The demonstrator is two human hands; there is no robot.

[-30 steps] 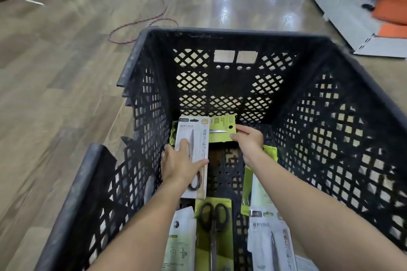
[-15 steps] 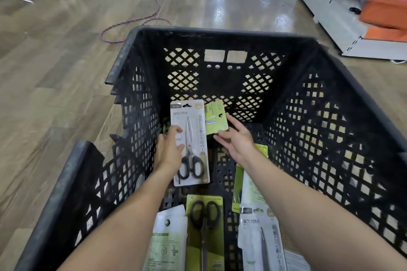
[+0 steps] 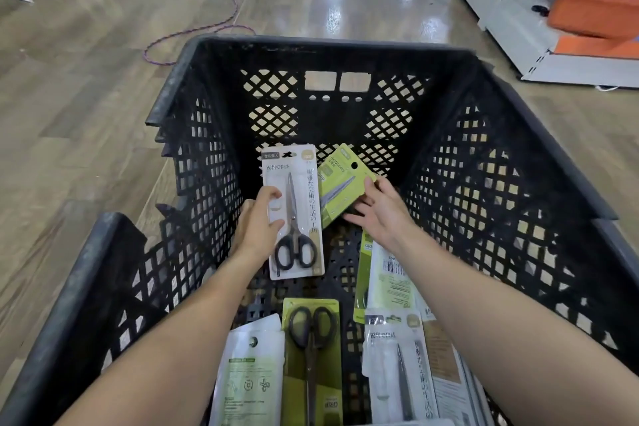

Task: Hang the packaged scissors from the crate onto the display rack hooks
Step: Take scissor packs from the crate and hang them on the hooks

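A black lattice crate (image 3: 511, 183) stands on the floor in front of me. Inside it, my left hand (image 3: 257, 223) grips a white scissors pack (image 3: 294, 214) by its left edge and holds it upright above the crate floor. Beside it, my right hand (image 3: 378, 209) holds a green scissors pack (image 3: 340, 185) tilted, fingers at its right edge. Several other packs lie on the crate floor near me, among them a green pack with black-handled scissors (image 3: 311, 356) and a white pack (image 3: 397, 367). A white display rack (image 3: 508, 7) stands at the upper right.
Wooden floor surrounds the crate. A purple cable (image 3: 193, 28) curls on the floor beyond the crate's far left corner. An orange bin (image 3: 594, 7) sits on the rack's base at the upper right.
Both hands have lifted their packs off the crate floor. The white pack has risen and turned to face me; the green pack has risen and tilted.
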